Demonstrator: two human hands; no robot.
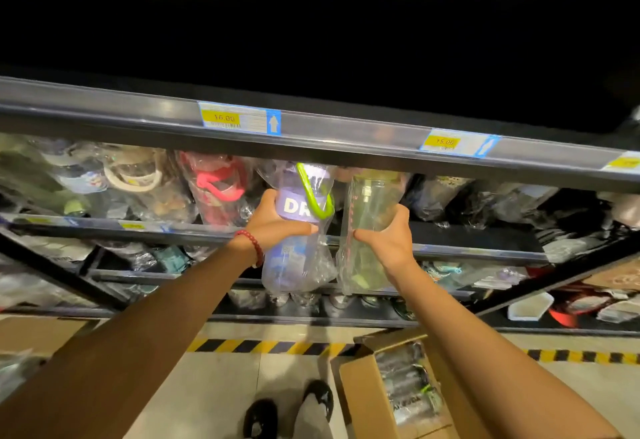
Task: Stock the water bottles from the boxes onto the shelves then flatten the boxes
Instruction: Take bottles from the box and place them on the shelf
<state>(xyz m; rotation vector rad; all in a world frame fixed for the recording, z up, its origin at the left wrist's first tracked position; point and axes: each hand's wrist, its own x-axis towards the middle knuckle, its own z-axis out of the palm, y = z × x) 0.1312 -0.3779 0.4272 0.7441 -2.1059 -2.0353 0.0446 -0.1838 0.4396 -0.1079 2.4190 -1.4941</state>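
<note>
Both hands are up at the shelving, each closed round a bagged bottle: the left hand [277, 220] grips the purple bottle [298, 227] about its middle, thumb across the front just under the white lettering, and the right hand [384, 238] grips the clear green-tinted bottle [370, 220] from its right side, thumb laid on the front. The two bottles stand nearly upright and just beside each other, long axes running up toward the front rail [311, 141] of the shelf above, with their loose plastic bags trailing down below the hands. Their caps sit right at the underside of that rail, so the relation that matters is this: the open shelf bay lies ahead of the hands and slightly up, behind the rail, and the bottles look set to go in top first or be tipped to clear it. Neither hand is clearly nearer; they are level, the left perhaps a touch higher. The caps and the spot on the shelf where the bottles would land are hidden by the rail and by other wrapped bottles, and the top of the view is black. Down on the floor to the right stands an open cardboard box [360, 400] with more wrapped bottles in it, so stocking appears unfinished.
</note>
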